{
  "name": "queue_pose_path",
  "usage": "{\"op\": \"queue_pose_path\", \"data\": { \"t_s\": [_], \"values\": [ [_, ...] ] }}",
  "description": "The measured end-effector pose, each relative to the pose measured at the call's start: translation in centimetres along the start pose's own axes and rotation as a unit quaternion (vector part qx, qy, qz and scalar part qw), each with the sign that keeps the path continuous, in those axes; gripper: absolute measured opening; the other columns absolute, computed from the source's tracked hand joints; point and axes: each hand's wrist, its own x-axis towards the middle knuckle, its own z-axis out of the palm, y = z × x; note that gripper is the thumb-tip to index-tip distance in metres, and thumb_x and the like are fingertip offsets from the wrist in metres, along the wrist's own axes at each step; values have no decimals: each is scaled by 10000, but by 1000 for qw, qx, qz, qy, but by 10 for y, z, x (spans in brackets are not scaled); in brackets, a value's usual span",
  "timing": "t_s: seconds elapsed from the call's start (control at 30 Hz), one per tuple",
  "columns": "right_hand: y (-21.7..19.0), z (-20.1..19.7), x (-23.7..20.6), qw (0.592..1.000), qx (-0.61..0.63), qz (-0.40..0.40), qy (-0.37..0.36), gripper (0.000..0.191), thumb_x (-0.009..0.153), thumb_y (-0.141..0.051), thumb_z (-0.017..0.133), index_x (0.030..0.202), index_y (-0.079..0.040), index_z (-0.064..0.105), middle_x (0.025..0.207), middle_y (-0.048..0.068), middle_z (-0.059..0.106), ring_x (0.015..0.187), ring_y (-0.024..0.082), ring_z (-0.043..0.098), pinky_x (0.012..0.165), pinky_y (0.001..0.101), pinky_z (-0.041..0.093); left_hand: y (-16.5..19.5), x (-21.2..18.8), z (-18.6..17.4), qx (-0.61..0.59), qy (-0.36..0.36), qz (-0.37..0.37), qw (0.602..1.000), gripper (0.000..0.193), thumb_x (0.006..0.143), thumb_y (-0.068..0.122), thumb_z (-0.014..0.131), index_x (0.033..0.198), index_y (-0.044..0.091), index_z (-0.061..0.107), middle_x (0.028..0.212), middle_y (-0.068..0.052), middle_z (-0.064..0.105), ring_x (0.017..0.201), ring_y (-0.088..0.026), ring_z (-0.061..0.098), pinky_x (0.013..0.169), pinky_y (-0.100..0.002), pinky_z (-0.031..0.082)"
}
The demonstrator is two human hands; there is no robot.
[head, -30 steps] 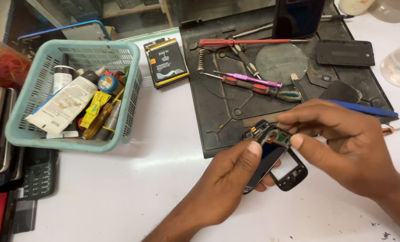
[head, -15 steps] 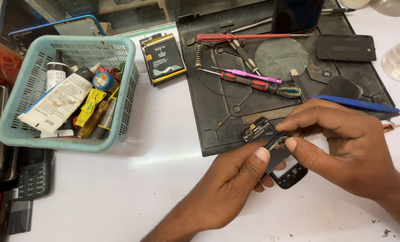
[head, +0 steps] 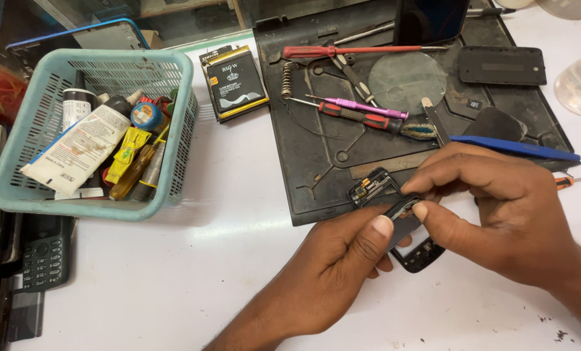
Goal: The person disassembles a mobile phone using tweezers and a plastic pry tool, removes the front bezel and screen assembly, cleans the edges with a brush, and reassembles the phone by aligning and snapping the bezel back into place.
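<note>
A small black phone body [head: 376, 187] with its cover off lies between both my hands at the front edge of the dark work mat [head: 316, 149]. My left hand [head: 332, 270] holds it from below, thumb pressed on the black front frame [head: 404, 208]. My right hand [head: 498, 214] pinches the same frame from the right with thumb and forefinger. The phone's lower end with the keypad [head: 423, 255] sticks out under my fingers. Most of the phone is hidden by both hands.
A teal basket [head: 17, 188] with tubes and small tools stands at left. A phone battery [head: 235, 81], red screwdrivers [head: 362, 118], a pink one [head: 368, 105], a blue pry tool [head: 518, 149], a black back cover [head: 501, 65] and a round lens [head: 407, 81] lie on or by the mat. Old phones [head: 43, 250] lie far left.
Both hands have stayed on the phone. My right thumb and forefinger have shifted slightly along the front frame, which now sits a little raised off the body.
</note>
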Motion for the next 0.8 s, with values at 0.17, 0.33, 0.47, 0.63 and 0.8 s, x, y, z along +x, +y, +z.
{"op": "queue_pose_path", "data": {
  "t_s": [0.17,0.33,0.47,0.63,0.8],
  "values": [
    [3,-3,-1,999,-29,0,-12,237,830,-50,762,1062,0,749,1044,95,692,882,133,723,728,240,593,3,-1,-1,7,3,-7,1000,604,1078,485,351,1331,8,622,997,-81,672,874,-138,628,774,-306,572],
    [4,-4,-1,996,-92,-1,-17,226,810,-86,803,1025,-31,764,1019,62,707,870,122,702,688,218,576,4,-2,-2,24,8,-16,1000,586,1080,473,360,1257,-2,652,962,-68,683,844,-132,630,750,-307,578],
    [4,-4,0,995,-98,-11,-18,240,800,-96,806,1024,-27,753,1013,61,706,882,134,687,720,225,586,5,-2,-2,35,11,-9,999,572,1082,460,370,1265,0,657,922,-66,671,818,-130,617,733,-306,569],
    [5,-4,-1,994,-103,-21,-28,236,805,-103,805,1024,-32,750,1029,59,701,891,136,684,746,230,590,5,-3,-2,44,14,-12,999,552,1086,440,387,1270,-1,664,894,-67,662,800,-130,606,722,-304,561],
    [8,-6,-1,995,-93,-16,-38,234,812,-106,804,1030,-35,757,1024,60,696,892,136,682,740,229,587,5,-3,-5,37,9,-12,999,557,1089,441,384,1283,0,663,938,-55,679,814,-127,608,735,-302,565]
  ]
}}
